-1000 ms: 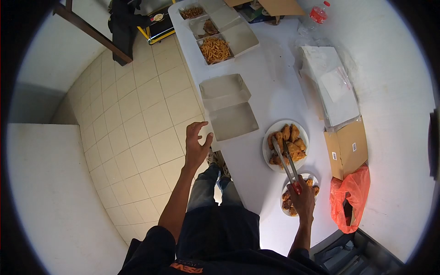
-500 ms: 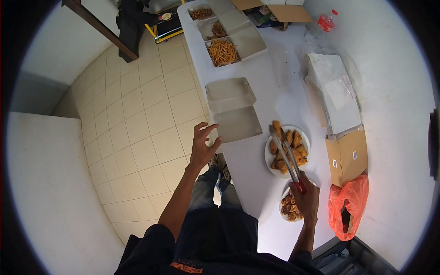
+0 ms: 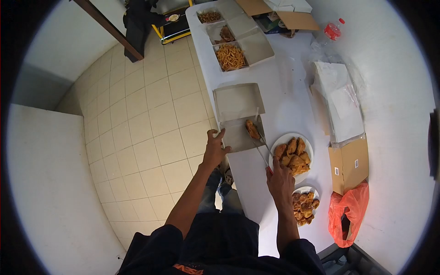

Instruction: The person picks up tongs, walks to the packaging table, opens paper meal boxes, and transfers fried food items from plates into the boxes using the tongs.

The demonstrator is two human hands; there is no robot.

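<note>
My right hand (image 3: 280, 179) is closed around metal tongs (image 3: 262, 151) with red grips. The tongs' tips hold a brown piece of fried chicken (image 3: 252, 129) over the lower half of an open paper food box (image 3: 236, 137). At that box's left edge, my left hand (image 3: 214, 149) has its thumb and index finger curved against the side. More fried chicken pieces lie on a white plate (image 3: 276, 173) just beyond my right hand. Beside my right wrist, a smaller white plate (image 3: 315, 191) carries darker browned pieces.
Farther up the white table (image 3: 293, 91), a box of fries (image 3: 230, 57) and two other filled boxes stand open. A plastic bottle (image 3: 332, 31), a stack of wrapped flat cartons (image 3: 339, 103), a brown box (image 3: 349, 164) and an orange bag (image 3: 350, 211) line the wall.
My right hand has swung left with the tongs, carrying the chicken piece from above the large plate to over the open box. My left hand stays at the box's edge.
</note>
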